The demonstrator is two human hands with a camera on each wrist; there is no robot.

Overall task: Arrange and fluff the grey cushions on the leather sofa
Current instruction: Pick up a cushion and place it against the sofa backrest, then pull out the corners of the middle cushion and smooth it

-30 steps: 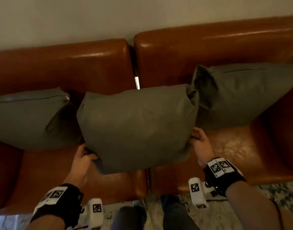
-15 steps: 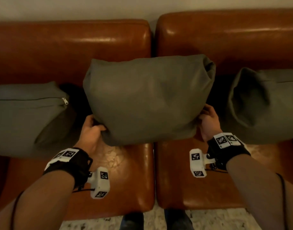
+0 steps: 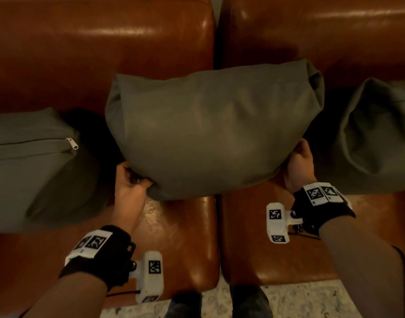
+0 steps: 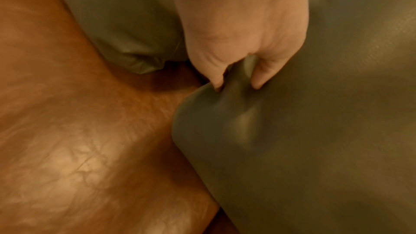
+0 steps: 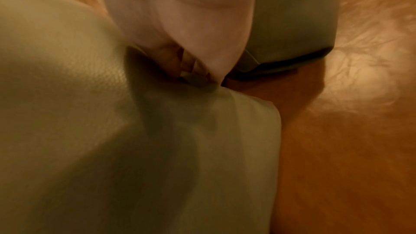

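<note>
from the head view we see a plump middle cushion (image 3: 210, 131) of smooth grey fabric, rounded along its top and puckered at its far right corner, standing against the glossy brown leather sofa (image 3: 100, 42) over the seam between two seats. our left hand (image 3: 130, 187) clamps its near lower corner with curled fingers, and our right hand (image 3: 299, 166) clamps the opposite lower corner. outside our left hand lies a left cushion (image 3: 34, 171) with a metal zipper pull (image 3: 72, 143), a dark gap between it and the one we hold. outside our right hand a dented right cushion (image 3: 375, 138) sits just beside our knuckles. bare creased seat leather stretches below both wrists to the sofa's front edge.

from the left wrist we see thumb and fingertips (image 4: 258, 79) digging into the cushion's corner, bunching the fabric into a ridge, with open leather to the side.

from the right wrist, our fingers (image 5: 186, 63) pinch a gathered fold, the neighbouring cushion's sharp corner seam just behind the hand.
</note>
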